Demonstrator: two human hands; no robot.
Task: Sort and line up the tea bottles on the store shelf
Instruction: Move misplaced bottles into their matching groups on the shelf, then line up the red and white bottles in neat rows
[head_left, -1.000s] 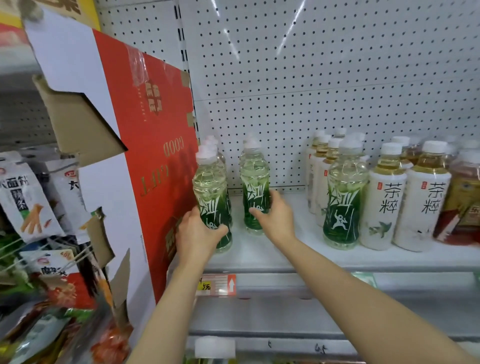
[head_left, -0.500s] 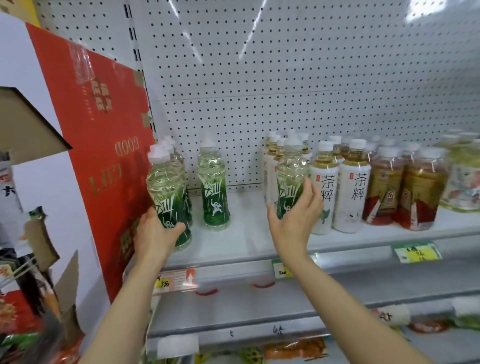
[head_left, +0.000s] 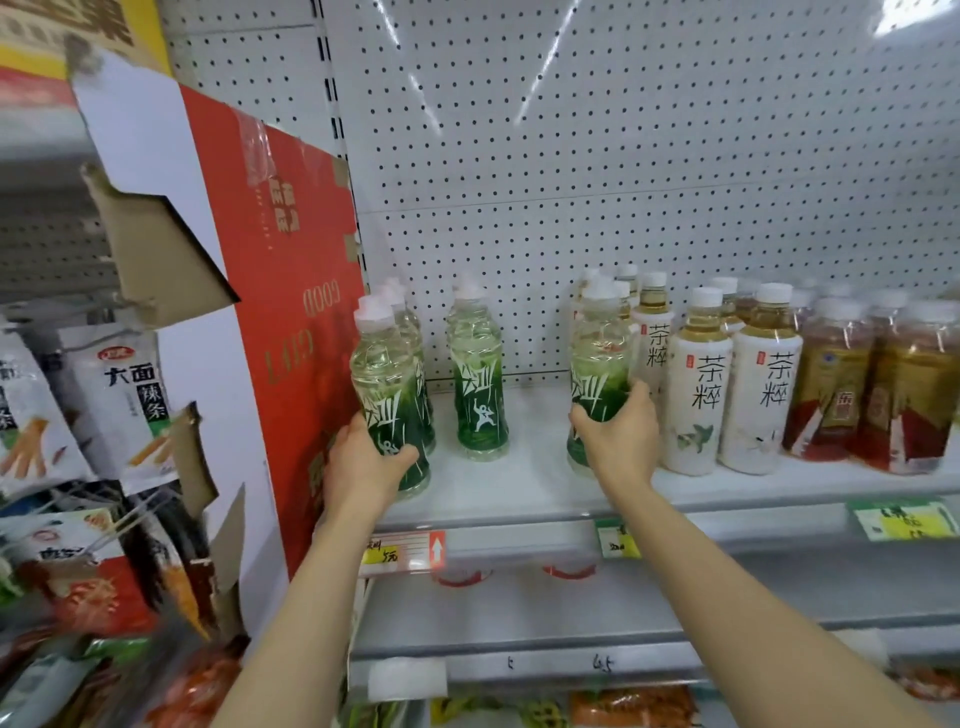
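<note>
Tea bottles stand on the white shelf (head_left: 530, 493) in rows running front to back. Green-label bottle (head_left: 389, 395) at abt 9 o'clock on the shelf is front of the far-left row, just beside a red cardboard display (head_left: 291, 322); left hand (head_left: 363, 462) wraps its lower half, fingers closed round the label, thumb across the front. Bottle looks upright; can't tell if base touches the shelf. Second green-label row (head_left: 478, 379) stands apart to its right, untouched, w/ a bare gap either side. Third green bottle (head_left: 597, 374) sits near shelf centre, right hand (head_left: 618, 441) gripping its lower part, fingers curled round the back, base hidden by the hand. It's touching or just beside the white-label bottles (head_left: 727, 395) at 3 o'clock, which stand two abreast at the front w/ more behind. Amber bottles w/ red-gold labels (head_left: 872, 395) fill the far right end. Pegboard back panel (head_left: 623, 182) rises behind everything. Price tags (head_left: 402, 553) clip along the shelf's front edge. Snack packets (head_left: 124, 395) hang at far left, past the cardboard.
</note>
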